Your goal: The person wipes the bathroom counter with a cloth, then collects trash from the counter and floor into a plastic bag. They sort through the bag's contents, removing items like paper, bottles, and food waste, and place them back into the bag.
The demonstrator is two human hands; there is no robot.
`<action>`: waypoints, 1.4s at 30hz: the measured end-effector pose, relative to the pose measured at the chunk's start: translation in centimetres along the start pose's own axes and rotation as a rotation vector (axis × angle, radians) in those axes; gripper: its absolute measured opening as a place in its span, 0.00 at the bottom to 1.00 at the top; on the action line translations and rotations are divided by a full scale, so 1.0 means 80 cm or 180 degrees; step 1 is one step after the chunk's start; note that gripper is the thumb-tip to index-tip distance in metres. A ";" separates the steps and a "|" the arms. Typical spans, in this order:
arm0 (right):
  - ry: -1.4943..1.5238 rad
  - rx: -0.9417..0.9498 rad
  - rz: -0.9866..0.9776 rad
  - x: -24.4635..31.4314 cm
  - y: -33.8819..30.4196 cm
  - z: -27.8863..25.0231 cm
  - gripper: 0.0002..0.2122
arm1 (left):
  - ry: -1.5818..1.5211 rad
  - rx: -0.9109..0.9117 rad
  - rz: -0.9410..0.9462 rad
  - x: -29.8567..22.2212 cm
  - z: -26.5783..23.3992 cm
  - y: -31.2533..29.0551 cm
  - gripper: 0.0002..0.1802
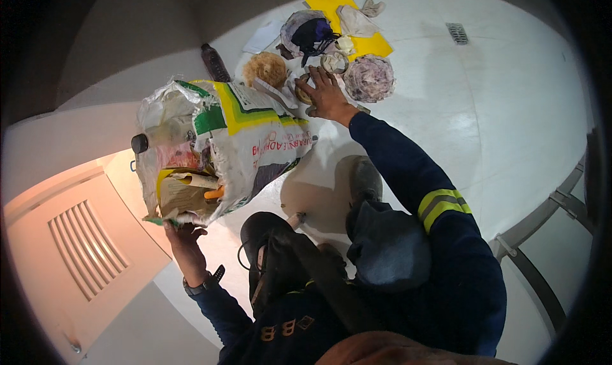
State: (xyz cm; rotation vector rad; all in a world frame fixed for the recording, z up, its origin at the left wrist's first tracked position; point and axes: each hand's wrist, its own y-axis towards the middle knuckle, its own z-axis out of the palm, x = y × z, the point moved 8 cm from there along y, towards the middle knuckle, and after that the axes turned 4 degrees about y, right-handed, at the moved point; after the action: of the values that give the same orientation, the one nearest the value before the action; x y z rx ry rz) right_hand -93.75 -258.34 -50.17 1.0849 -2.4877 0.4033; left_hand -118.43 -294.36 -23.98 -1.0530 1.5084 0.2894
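A large printed plastic sack in white, green and yellow lies with its mouth turned to the left. My left hand grips the lower rim of that mouth, thumb and fingers closed on the plastic. Inside the sack are a clear bottle with a dark cap, crumpled wrappers and an orange piece. My right hand reaches past the sack's closed end, its fingers curled over a round, tan-rimmed thing on the floor. My palm and fingers cover part of it, so its kind is unclear.
Beside my right hand lie a tan fluffy clump, a round pale purple bundle, a dark cloth and yellow sheets. A dark bottle leans near the wall. A floor drain and a louvred door are farther off.
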 end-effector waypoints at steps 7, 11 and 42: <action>-0.1024 -0.0159 0.0081 -0.035 0.024 0.055 0.37 | -0.0043 0.0158 0.0166 -0.052 0.008 -0.006 0.15; -0.0388 0.0060 -0.0075 0.000 -0.013 0.017 0.35 | -0.0613 0.0217 0.0152 -0.039 0.001 -0.040 0.16; -0.1318 0.0679 -0.2901 0.518 -0.082 -0.186 0.12 | -0.1697 0.0223 0.0579 -0.042 0.014 -0.073 0.15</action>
State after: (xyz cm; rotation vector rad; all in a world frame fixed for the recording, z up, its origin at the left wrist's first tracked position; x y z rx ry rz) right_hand -111.04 -282.79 -17.23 2.4027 -1.9561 0.1656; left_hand -113.79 -295.34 -19.07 -0.7081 1.1191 0.5906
